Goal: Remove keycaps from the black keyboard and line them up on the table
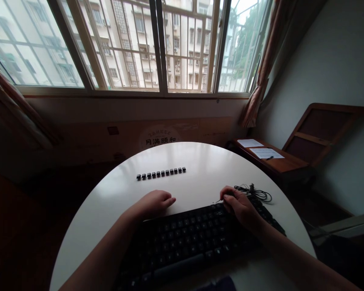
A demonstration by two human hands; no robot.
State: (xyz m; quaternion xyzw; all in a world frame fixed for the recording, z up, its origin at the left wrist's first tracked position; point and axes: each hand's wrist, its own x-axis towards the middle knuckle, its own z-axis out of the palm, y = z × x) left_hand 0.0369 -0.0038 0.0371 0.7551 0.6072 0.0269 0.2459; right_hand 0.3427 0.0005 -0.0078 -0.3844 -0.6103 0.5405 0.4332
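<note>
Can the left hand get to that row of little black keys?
Probably yes. The left hand is just on the near side of the little black keys, and I see nothing standing between them.

Keyboard, one: black, full-width, pale legends on the keys; laid flat on the white round counter, set aslant, with keys facing up. Its right-hand part is partly covered by the right hand; its far left is lost in shadow.

Cable, black, thin: gathered in loose loops on the counter, just beyond the keyboard's far right corner.

Keycaps, small, black, eleven counted: arranged singly in a neat, slightly slanting row, well apart from the keyboard, towards the far side.

Slender tool, one: held in the right hand, its thin tip shown near the keyboard's far edge; contact cannot be told.
</note>
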